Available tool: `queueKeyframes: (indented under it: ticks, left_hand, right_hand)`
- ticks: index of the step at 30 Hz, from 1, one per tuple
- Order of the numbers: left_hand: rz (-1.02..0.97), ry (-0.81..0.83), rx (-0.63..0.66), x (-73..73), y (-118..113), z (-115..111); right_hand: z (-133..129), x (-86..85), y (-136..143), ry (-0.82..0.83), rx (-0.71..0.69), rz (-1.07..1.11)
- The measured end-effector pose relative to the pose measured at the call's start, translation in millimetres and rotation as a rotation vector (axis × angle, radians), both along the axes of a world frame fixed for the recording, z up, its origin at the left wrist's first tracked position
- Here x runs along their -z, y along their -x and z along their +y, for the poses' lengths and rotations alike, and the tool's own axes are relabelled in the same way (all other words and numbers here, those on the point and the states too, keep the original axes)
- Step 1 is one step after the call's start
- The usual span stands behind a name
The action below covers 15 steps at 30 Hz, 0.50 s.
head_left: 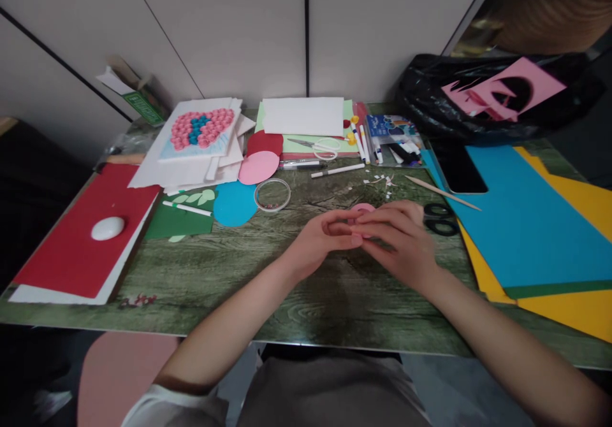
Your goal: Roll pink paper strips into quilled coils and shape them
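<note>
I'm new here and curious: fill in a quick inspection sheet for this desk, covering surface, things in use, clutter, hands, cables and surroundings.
Surface: green wood-grain table, bare at the front centre.
Things in use: small pink piece at the fingers, partly hidden.
Clutter: white paper scraps, black scissor handles, wooden stick, phone on blue sheet, white rounded object on red sheet.
Hands: left hand and right hand meet around the pink piece; exact grip unclear.
Cables: nothing seen.
Surroundings: pale panels behind, black bag at back right, pink seat below.

Sheets lie red (71,223), blue (530,223) and yellow (564,306); the table (210,287) is grained green.
</note>
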<state>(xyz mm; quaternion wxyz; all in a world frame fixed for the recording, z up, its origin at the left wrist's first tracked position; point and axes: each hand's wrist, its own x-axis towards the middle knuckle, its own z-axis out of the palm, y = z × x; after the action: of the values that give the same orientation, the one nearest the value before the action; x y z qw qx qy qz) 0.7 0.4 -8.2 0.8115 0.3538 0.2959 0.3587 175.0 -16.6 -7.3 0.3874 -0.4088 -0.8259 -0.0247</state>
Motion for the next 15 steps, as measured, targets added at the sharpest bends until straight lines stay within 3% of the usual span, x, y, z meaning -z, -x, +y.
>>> queueKeyframes:
  ticks: [6,15]
  left_hand:
    - [0.022,-0.047,0.01,1.6,0.8,0.0]
    - [0.006,-0.055,-0.034,0.5,-2.8,-2.2]
  right_hand:
    - [-0.7,-0.7,2.9,0.034,0.038,0.042]
    - [-1.2,-0.5,2.9,0.004,-0.019,0.001]
